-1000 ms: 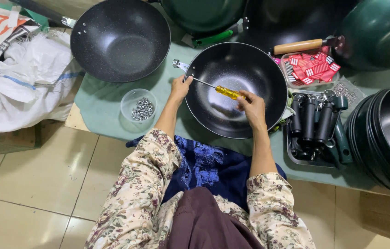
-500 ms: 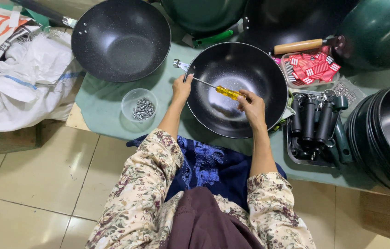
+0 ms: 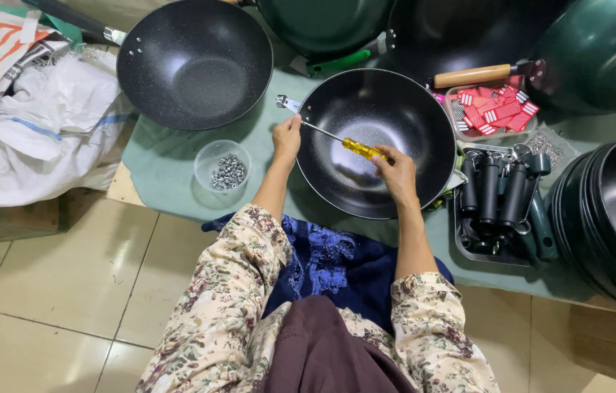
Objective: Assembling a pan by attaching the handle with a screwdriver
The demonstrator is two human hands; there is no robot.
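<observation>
Wok (image 3: 388, 109) under a screwdriver (image 3: 355, 147)
Right hand (image 3: 397, 175) grips its yellow handle; left hand (image 3: 287, 138) pinches the rim.

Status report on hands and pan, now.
Left hand grips rim of black pan. Right hand holds yellow-handled screwdriver, tip at rim. Nothing in the way.

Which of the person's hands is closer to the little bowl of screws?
Left. The left hand grips the wok rim just right of the screw bowl. The right hand holds the screwdriver inside the wok, farther away.
</observation>
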